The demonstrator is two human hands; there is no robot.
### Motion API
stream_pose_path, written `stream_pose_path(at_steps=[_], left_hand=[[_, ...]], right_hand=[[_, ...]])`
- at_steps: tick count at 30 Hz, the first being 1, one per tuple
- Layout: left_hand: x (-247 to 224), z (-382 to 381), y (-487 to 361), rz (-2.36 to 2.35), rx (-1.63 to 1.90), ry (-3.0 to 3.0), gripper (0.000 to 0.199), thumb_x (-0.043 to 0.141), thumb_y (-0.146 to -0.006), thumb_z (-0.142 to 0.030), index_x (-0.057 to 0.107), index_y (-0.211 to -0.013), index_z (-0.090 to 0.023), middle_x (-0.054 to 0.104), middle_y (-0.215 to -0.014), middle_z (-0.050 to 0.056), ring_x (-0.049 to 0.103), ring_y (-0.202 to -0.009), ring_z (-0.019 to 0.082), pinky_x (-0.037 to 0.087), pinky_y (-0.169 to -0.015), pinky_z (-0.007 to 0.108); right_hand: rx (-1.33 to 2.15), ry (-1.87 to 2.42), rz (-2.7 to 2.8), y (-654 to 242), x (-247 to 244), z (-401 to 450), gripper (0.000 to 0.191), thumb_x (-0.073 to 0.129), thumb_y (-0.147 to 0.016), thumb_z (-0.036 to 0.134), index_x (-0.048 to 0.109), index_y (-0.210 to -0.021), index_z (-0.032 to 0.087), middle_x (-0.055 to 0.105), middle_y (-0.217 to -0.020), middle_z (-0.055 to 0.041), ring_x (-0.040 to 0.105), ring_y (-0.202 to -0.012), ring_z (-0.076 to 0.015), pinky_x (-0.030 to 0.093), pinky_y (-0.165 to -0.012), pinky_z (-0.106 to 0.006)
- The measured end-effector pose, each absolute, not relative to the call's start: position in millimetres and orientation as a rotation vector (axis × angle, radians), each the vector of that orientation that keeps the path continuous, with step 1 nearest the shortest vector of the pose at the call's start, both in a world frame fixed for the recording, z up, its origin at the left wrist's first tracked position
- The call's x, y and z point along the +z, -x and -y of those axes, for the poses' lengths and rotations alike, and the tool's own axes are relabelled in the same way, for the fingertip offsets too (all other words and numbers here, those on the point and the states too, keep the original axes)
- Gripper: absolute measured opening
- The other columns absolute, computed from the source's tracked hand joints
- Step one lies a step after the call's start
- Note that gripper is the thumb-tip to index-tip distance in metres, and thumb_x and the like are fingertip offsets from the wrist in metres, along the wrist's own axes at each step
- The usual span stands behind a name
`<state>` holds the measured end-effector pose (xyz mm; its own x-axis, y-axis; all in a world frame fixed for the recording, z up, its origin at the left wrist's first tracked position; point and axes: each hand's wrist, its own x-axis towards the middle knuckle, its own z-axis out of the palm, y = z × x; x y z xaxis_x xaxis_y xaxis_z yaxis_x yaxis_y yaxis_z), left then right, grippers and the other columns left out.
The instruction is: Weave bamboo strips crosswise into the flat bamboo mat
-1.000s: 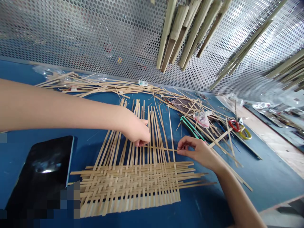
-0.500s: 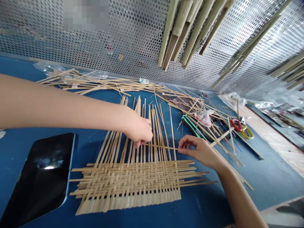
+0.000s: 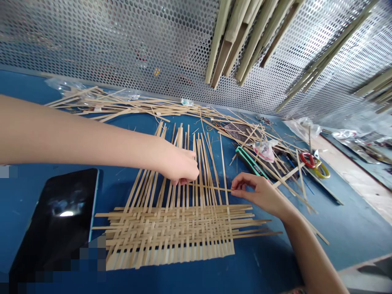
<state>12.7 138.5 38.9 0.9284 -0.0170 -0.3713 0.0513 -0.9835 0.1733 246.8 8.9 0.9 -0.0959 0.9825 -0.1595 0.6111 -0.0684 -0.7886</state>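
A half-woven mat of pale bamboo strips [image 3: 171, 228] lies on the blue table, its long upright strips fanning out away from me. My right hand [image 3: 254, 192] pinches the right end of a thin crosswise bamboo strip [image 3: 211, 188] just beyond the woven part. That strip runs left among the uprights toward my left hand [image 3: 182, 167], which is closed over the middle of them. My left fingertips point down and are partly hidden, so what they grip does not show clearly. The crosswise strip lies apart from the woven rows.
A black tablet-like device [image 3: 61, 220] lies at the left. Loose bamboo strips [image 3: 147, 107] are heaped along the perforated metal panel [image 3: 171, 49]. To the right are a green-handled tool [image 3: 249, 161], scissors with red and yellow handles [image 3: 315, 163] and plastic bags [image 3: 301, 127].
Both hands keep nearly the same places around the crosswise strip. My left hand has shifted very slightly right and away from me; the view has tilted a little.
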Motion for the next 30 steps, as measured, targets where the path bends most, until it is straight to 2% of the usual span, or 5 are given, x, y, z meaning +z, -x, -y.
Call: stream_pose_path(at_steps=[5,13,18,24,30], left_hand=[[41.1,-141.6,-13.9,-0.022,-0.587,-2.875,0.034,0.071,-0.058,0.01,0.058,-0.054,-0.021,0.055,-0.045,-0.013,0.043,-0.053,0.009,0.032,-0.075,0.024],[51.6,-136.5,-23.3,-0.075,-0.803,-2.844,0.027,0.081,-0.061,0.002,0.062,-0.062,-0.018,0.058,-0.053,-0.011,0.057,-0.065,0.011,0.041,-0.088,0.032],[59.9,-132.8,-26.6,-0.076,-1.037,-2.83,0.01,0.067,-0.088,-0.022,0.065,-0.085,-0.012,0.067,-0.082,-0.001,0.065,-0.08,0.014,0.053,-0.086,0.038],[62.3,-134.8,-32.2,-0.099,-1.239,-2.757,0.02,0.061,-0.093,-0.031,0.063,-0.102,-0.013,0.066,-0.101,0.005,0.065,-0.092,0.017,0.056,-0.084,0.038],[54.6,-145.5,-32.8,-0.14,-1.133,-2.672,0.008,0.066,-0.089,-0.022,0.067,-0.087,-0.014,0.069,-0.082,0.0,0.065,-0.079,0.013,0.052,-0.079,0.03]], right_hand=[[0.988,1.698,1.739,-247.6,-1.0,-8.1,0.018,0.07,-0.075,0.037,0.065,-0.077,0.02,0.065,-0.072,-0.002,0.055,-0.064,-0.0156,0.047,-0.061,-0.03],[0.956,1.727,1.71,-244.7,-3.7,-8.5,0.016,0.07,-0.075,0.036,0.066,-0.075,0.021,0.063,-0.069,-0.0005,0.052,-0.063,-0.0155,0.044,-0.06,-0.03],[0.937,1.715,1.717,-245.4,-5.9,-9.2,0.017,0.07,-0.076,0.038,0.066,-0.076,0.021,0.064,-0.072,-0.0012,0.052,-0.066,-0.0162,0.044,-0.064,-0.031],[0.941,1.724,1.729,-247.4,-6.8,-8.0,0.016,0.069,-0.077,0.036,0.066,-0.077,0.021,0.064,-0.072,-0.001,0.052,-0.066,-0.0162,0.043,-0.064,-0.031],[0.947,1.726,1.722,-247.0,-7.6,-8.3,0.016,0.068,-0.076,0.036,0.066,-0.075,0.021,0.063,-0.071,-0.0006,0.051,-0.065,-0.0157,0.042,-0.063,-0.03]])
